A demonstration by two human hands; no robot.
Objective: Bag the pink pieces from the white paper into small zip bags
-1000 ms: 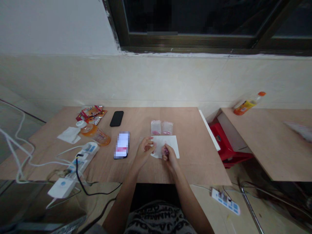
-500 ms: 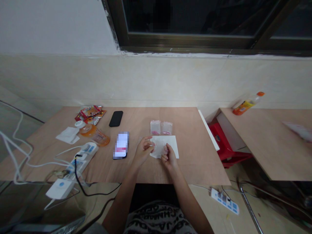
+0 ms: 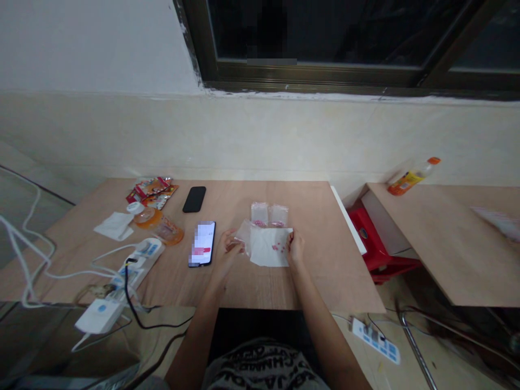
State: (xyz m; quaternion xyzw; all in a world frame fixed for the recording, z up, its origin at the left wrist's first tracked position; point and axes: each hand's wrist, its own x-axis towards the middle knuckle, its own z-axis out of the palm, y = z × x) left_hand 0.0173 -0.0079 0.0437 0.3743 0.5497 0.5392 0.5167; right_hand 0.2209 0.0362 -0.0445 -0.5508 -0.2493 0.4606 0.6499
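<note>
A clear plastic bag [image 3: 244, 232] is pinched in my left hand [image 3: 229, 248], its loose end reaching over the left edge of a white sheet of paper [image 3: 262, 252]. Several small pink-red pieces [image 3: 278, 248] lie on the right half of that sheet, too small to name. My right hand [image 3: 296, 247] has its fingers closed on the paper's right edge, close beside the pieces. Just beyond the paper lie two small clear bags, a left bag [image 3: 259, 213] and a right bag [image 3: 279, 215], both with pink-red pieces at the bottom.
Left of my hands are a lit phone [image 3: 203, 244], a dark phone [image 3: 194, 199], an orange drink bottle [image 3: 160, 225], snack packets [image 3: 156, 189], a tissue [image 3: 114, 225] and a power strip [image 3: 134, 271] with cables. A red stool [image 3: 369, 238] stands between this table and another.
My hands have moved apart. The left has drawn the clear bag leftward, and the right has shifted to the paper's right edge. Loose pink-red pieces now show on the paper.
</note>
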